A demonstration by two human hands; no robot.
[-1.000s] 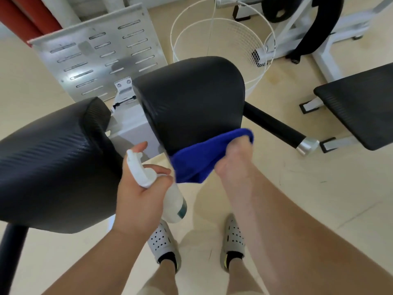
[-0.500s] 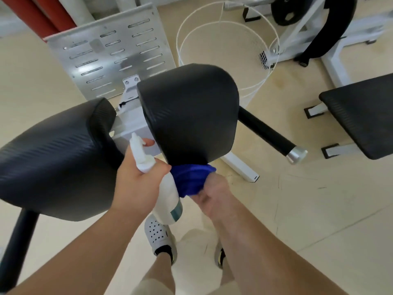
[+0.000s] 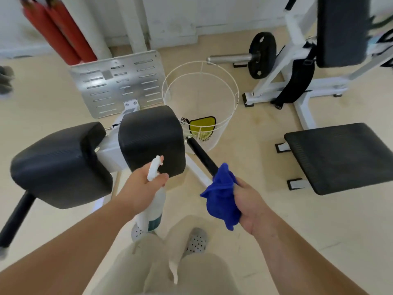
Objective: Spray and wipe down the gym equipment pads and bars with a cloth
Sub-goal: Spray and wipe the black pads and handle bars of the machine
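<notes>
Left hand (image 3: 142, 184): grips white plastic spray bottle (image 3: 153, 211).
Right hand (image 3: 253, 207): clenches bunched blue cloth (image 3: 221, 196) at black round bar (image 3: 202, 155).
Technique: wrap cloth round, slide lengthwise.

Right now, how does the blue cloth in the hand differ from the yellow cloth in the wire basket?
The blue cloth is bunched up and gripped by the right hand at the end of the black bar; the yellow cloth lies spread out in the white wire basket, untouched. The blue cloth is one plain colour; the yellow cloth has a dark border. Both look like soft cleaning cloths.
</notes>
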